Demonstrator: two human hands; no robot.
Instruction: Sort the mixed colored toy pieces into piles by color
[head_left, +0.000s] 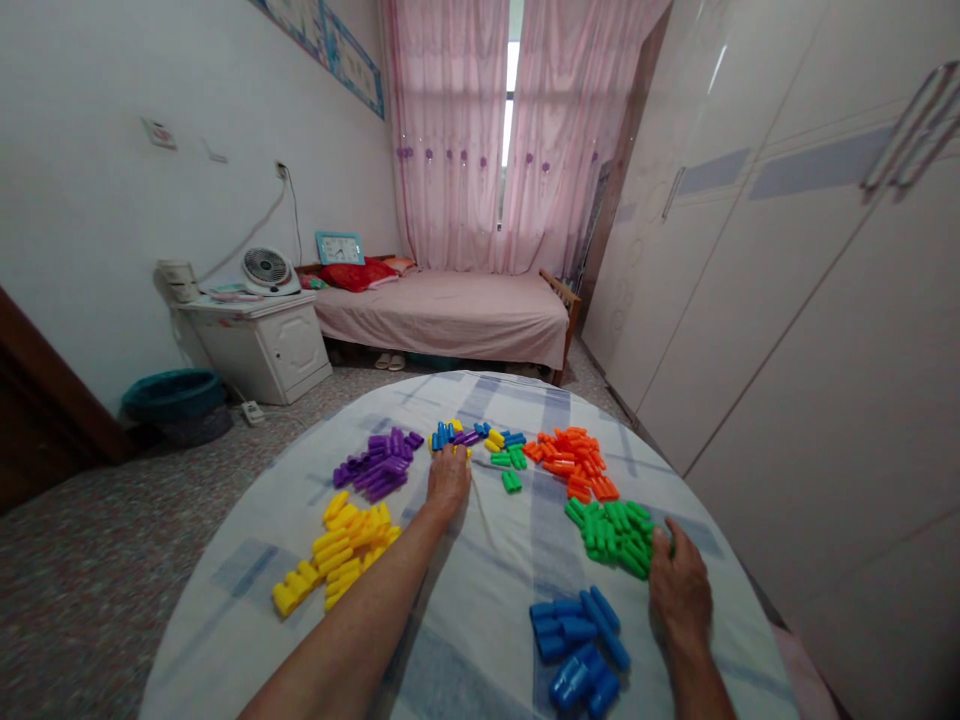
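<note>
My left hand (448,480) reaches to the far middle of the round table, over a small mixed group with blue plastic pieces (443,434) and yellow ones. Its fingertips are hidden behind the back of the hand, so I cannot make out a grip. On the right, my right hand (681,582) rests at the edge of a pile of green tube-shaped plastic pieces (616,533), thumb and fingers apart. Nearer lie larger blue tube pieces (577,640). An orange pile (571,460) is beyond the green one. Purple pieces (379,463) and yellow pieces (352,545) lie left of my left arm.
Loose green pieces (511,482) and mixed colours lie between the left hand and the orange pile. A checked cloth (480,610) covers the table. Beyond stand a bed (465,310), a white cabinet (292,345) with a fan (267,268), a bin (176,405) and a wardrobe (787,350).
</note>
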